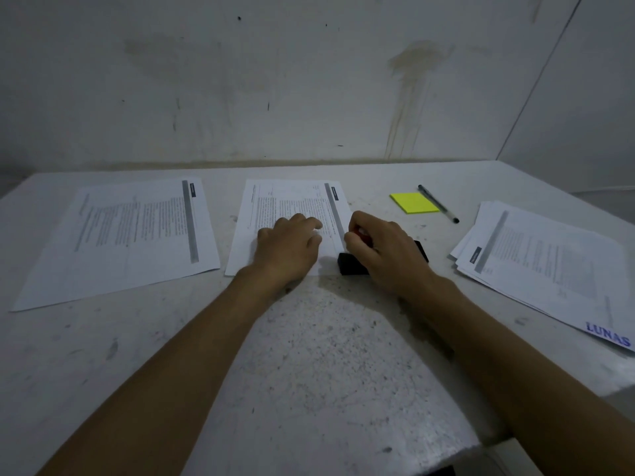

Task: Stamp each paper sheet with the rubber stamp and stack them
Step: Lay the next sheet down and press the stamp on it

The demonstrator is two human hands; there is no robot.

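White sheet under flat, open left hand, right hand gripping stamp.

Table: matt, speckled stone-like top, scuffed. Middle sheet on it: thin matt printed paper, same as stack to its right. Sticky pad: matt yellow paper. Pen: dark plastic. Wall: stained matt paint.

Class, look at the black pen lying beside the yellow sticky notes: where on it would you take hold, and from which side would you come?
Grip the pen around the middle of its barrel, coming down from above with thumb and finger across its width. It lies flat on the table, slanting away, with bare surface on its right. The sticky notes lie close on its left, so approaching from the right looks easier.
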